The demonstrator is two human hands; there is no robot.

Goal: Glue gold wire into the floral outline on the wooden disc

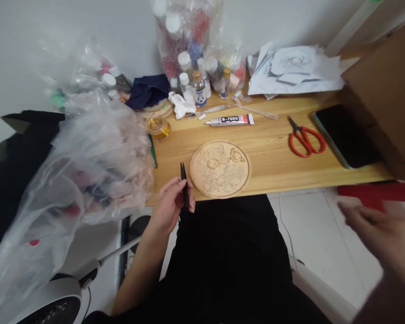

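My left hand point(171, 201) is closed round black tweezers point(185, 189), whose tips point up and away from me, just left of a round wooden board point(220, 169). The board lies at the table's front edge and bears a line drawing of flowers, with gold outlines on part of it. My right hand point(380, 231) is off to the right, beyond the front edge of the table, blurred; its fingers are bent and what they hold, if anything, cannot be made out. Behind the board lies a B-7000 glue tube point(231, 119).
Red-handled scissors point(305, 138), a dark phone point(347, 136) and a cardboard box point(388, 99) are on the right of the wooden table point(273, 157). Plastic bags point(101, 153) crowd the left. Small bottles point(199, 89), a gold wire spool point(158, 128) and paper drawings point(293, 69) sit further back.
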